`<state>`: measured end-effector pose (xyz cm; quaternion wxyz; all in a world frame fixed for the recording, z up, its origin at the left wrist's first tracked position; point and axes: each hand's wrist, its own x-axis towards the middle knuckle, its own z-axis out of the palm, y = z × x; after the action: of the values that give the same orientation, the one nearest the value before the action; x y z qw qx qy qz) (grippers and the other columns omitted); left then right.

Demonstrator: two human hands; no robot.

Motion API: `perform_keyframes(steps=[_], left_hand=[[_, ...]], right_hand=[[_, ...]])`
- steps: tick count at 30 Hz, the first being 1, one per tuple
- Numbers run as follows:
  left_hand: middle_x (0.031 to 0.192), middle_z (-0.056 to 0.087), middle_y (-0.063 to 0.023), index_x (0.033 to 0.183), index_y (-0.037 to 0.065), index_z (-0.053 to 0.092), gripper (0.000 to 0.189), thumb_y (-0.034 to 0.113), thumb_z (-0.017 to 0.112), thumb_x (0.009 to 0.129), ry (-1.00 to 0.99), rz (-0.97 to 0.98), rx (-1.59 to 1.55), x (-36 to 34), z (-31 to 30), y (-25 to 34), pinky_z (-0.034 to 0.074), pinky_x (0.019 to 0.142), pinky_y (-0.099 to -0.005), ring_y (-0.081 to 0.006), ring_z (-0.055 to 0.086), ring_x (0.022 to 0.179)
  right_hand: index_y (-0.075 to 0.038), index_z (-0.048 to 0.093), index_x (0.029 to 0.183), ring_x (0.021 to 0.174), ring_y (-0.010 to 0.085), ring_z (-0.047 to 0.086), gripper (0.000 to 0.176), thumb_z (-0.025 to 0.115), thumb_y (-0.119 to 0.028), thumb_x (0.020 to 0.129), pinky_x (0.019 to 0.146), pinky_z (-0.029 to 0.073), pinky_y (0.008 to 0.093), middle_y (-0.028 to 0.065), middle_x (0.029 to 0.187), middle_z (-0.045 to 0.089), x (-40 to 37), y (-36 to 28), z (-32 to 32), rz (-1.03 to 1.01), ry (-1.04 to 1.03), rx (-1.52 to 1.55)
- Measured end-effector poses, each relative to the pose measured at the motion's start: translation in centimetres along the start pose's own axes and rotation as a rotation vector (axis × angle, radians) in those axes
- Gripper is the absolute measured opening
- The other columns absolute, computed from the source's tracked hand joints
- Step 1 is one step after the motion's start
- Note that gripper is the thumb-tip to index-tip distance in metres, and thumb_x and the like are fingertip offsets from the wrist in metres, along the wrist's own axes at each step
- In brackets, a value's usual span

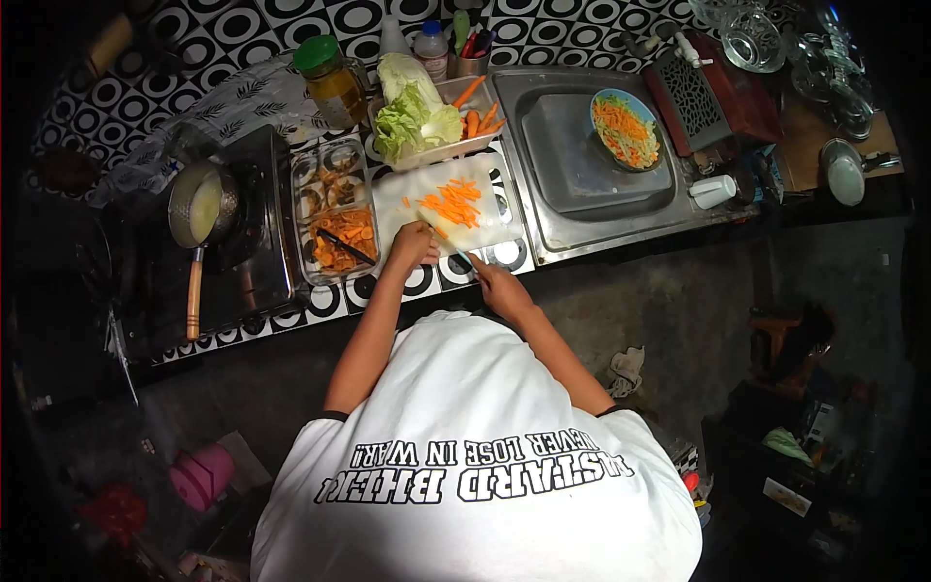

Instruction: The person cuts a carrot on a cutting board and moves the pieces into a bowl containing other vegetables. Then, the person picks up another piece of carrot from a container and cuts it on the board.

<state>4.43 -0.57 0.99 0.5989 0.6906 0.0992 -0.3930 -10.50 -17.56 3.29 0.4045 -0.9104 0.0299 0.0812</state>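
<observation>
My right hand point(499, 289) is wrapped round the handle of a knife point(465, 258), its blade angled up and left over the white cutting board point(499, 199). Beside the blade, the curled fingers of my left hand point(415, 244) press down at the board's front edge, on a small piece of carrot point(441, 233) that they mostly hide. Cut carrot sticks point(454, 202) lie in a loose pile just beyond the knife.
Left of the board are a divided tray point(300, 233) of food with black tongs point(347, 246) and a stove with a saucepan point(201, 204). Behind stands a tub point(456, 150) of lettuce and carrots. A bowl point(626, 131) of shredded vegetables sits at the sink point(545, 238).
</observation>
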Motion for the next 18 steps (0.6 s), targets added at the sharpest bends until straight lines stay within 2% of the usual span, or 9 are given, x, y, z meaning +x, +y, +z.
perform_keyframes(steps=[2,11,15,18], left_hand=[[0.086,0.061,-0.0126,0.107,0.0,0.057,0.025,0.017,0.044,0.094,-0.005,-0.007,0.02,-0.4,0.1,0.1,0.056,0.057,-0.0307,-0.0199,0.064,0.067],[0.092,0.06,-0.0138,0.122,-0.001,0.051,0.034,0.007,0.041,0.09,0.052,0.001,0.035,-1.9,1.2,-0.2,0.056,0.059,-0.0316,-0.0202,0.064,0.069],[0.091,0.059,-0.0133,0.123,0.0,0.05,0.035,0.006,0.042,0.09,0.075,0.018,0.017,-2.1,1.6,-0.8,0.057,0.059,-0.0316,-0.0202,0.064,0.07],[0.091,0.063,-0.0133,0.12,0.0,0.054,0.035,0.002,0.048,0.087,0.121,0.013,0.007,-2.1,2.1,-1.4,0.058,0.054,-0.0319,-0.0203,0.066,0.068]], right_hand=[[-0.015,0.039,0.143,0.087,0.037,0.062,0.059,0.049,0.002,0.087,0.078,0.048,0.0425,0.0213,0.095,0.063,0.2,0.3,0.2,-0.03,-0.016,-0.029],[-0.014,0.04,0.142,0.088,0.0377,0.061,0.057,0.051,-0.001,0.088,0.079,0.048,0.0426,0.0219,0.098,0.063,2.4,-0.6,-0.3,-0.005,-0.09,-0.055],[-0.014,0.04,0.143,0.091,0.0378,0.061,0.057,0.05,0.0,0.088,0.081,0.048,0.0424,0.0217,0.1,0.062,3.6,0.3,-0.2,-0.062,-0.089,-0.038],[-0.014,0.038,0.143,0.093,0.0378,0.06,0.06,0.049,0.001,0.087,0.082,0.047,0.0424,0.0215,0.102,0.062,4.2,0.5,-0.5,-0.08,-0.15,-0.026]])
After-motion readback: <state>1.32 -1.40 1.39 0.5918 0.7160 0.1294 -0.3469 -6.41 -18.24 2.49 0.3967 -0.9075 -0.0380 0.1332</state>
